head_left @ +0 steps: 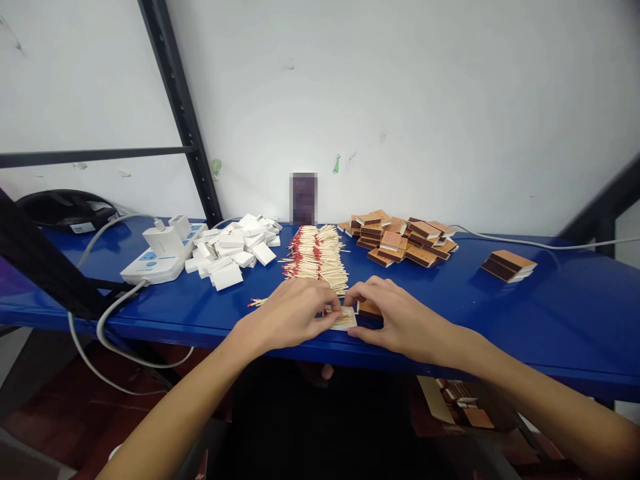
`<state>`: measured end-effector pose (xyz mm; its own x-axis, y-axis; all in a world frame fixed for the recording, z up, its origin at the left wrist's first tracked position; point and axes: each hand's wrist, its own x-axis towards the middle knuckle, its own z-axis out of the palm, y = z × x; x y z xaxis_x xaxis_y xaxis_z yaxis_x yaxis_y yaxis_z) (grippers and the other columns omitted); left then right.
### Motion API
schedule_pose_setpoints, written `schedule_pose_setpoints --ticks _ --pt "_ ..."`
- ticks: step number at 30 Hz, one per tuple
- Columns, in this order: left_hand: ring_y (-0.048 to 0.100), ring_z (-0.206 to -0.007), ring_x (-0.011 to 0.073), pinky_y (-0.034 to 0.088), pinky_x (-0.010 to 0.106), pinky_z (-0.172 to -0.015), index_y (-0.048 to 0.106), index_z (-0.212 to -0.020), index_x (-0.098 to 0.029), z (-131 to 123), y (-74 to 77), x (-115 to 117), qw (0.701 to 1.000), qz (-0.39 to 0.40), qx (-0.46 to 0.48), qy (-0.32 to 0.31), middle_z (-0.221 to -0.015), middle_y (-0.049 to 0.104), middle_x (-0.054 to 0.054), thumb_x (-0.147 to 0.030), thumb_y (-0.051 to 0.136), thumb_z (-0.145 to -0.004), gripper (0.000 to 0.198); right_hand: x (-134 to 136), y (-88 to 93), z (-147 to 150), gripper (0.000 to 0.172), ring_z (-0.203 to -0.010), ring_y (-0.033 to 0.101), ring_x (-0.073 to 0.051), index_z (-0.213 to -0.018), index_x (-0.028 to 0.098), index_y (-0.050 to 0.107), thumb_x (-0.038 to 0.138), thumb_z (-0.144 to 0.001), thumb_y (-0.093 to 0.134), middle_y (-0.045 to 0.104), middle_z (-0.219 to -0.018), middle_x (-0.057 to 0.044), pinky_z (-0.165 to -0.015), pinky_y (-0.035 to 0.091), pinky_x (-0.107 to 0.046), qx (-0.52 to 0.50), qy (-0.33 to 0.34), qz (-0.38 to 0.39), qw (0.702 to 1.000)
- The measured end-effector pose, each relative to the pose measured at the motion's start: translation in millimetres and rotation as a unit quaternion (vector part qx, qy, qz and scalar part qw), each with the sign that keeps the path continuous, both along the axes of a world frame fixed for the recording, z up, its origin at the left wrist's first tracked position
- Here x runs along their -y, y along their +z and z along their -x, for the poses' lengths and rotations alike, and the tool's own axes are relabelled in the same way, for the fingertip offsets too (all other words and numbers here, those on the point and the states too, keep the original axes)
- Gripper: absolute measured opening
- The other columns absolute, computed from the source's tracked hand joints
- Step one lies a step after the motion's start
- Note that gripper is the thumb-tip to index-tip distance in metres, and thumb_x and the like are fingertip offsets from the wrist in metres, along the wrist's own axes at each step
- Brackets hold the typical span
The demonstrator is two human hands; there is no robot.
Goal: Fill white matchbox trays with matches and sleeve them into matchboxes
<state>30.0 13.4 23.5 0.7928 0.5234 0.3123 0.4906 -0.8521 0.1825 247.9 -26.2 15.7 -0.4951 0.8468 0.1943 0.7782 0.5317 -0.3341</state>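
A white matchbox tray (351, 320) lies near the shelf's front edge with some matches (344, 316) in it. My left hand (293, 312) is closed, its thumb and fingertips pinched on matches at the tray's left part. My right hand (395, 312) curls its thumb and forefinger about the tray's right end, gripping it. Under the right palm sits a brown matchbox sleeve (369, 308), partly hidden. Just beyond both hands is a long heap of red-tipped matches (317, 257), a few strays lying left of the left hand.
White trays (233, 247) are piled at left, beside a power strip (160, 257) with cables. Brown matchboxes (405, 237) heap up at right, two more (509, 265) farther right. A pixelated dark object (304, 199) stands against the wall. Below the blue shelf (550, 320) is a box of matchboxes (460, 403).
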Motion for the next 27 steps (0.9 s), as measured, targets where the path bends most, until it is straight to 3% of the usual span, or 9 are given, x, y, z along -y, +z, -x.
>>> schedule_pose_setpoints --ticks 4,8,13,18,22,27 --pt "0.061 -0.073 0.0156 0.04 0.026 -0.065 0.07 -0.093 -0.02 11.8 4.2 1.4 1.0 0.008 0.02 0.019 -0.081 0.069 0.001 -0.033 0.054 -0.095 0.021 -1.8 -1.7 10.1 0.031 -0.097 0.054 -0.023 -0.111 0.024 0.057 0.033 -0.083 0.069 0.063 -0.107 -0.005 -0.081 0.045 -0.035 -0.02 0.014 -0.008 1.0" --pt "0.057 -0.071 0.0131 0.041 0.026 -0.065 0.07 -0.099 -0.022 56.7 12.2 3.4 0.989 0.002 0.101 0.11 -0.082 0.066 0.0 -0.032 0.051 -0.096 0.021 -5.4 0.6 21.6 0.028 -0.098 0.056 -0.023 -0.108 0.022 0.06 0.03 -0.083 0.07 0.066 -0.106 -0.006 -0.085 0.043 -0.037 -0.022 0.05 -0.032 0.998" --pt "0.055 -0.072 0.0143 0.043 0.027 -0.064 0.07 -0.104 -0.025 100.1 10.1 0.5 0.983 0.017 0.064 0.17 -0.082 0.061 -0.001 -0.041 0.059 -0.09 0.024 -9.7 -0.8 33.7 0.014 -0.101 0.057 -0.025 -0.095 0.022 0.066 0.032 -0.085 0.068 0.069 -0.103 -0.006 -0.09 0.041 -0.042 -0.006 0.064 -0.032 0.997" --pt "0.057 -0.097 0.0197 0.047 0.035 -0.088 0.07 -0.107 -0.026 94.0 -0.1 -4.8 0.992 0.029 0.032 0.12 -0.102 0.058 0.003 -0.041 0.058 -0.091 0.024 -7.7 -7.1 34.8 0.015 -0.108 0.057 -0.026 -0.1 0.024 0.07 0.033 -0.09 0.063 0.067 -0.112 -0.007 -0.092 0.041 -0.044 -0.008 0.063 -0.045 0.997" --pt "0.052 -0.109 0.0235 0.045 0.041 -0.096 0.07 -0.104 -0.027 86.0 -4.2 -7.6 0.995 0.007 -0.001 0.099 -0.112 0.053 0.005 -0.036 0.059 -0.091 0.019 -4.2 -5.1 28.8 0.023 -0.11 0.056 -0.025 -0.111 0.025 0.068 0.036 -0.094 0.056 0.064 -0.118 -0.008 -0.093 0.043 -0.044 -0.026 0.065 -0.071 0.995" --pt "0.047 -0.118 0.0268 0.044 0.044 -0.1 0.071 -0.1 -0.026 88.8 -6.2 -8.0 0.994 0.001 0.016 0.105 -0.127 0.047 0.006 -0.036 0.06 -0.09 0.018 -3.2 -1.1 22.6 0.014 -0.104 0.056 -0.024 -0.093 0.022 0.068 0.028 -0.093 0.055 0.064 -0.115 -0.008 -0.091 0.045 -0.042 -0.027 0.038 -0.094 0.994"
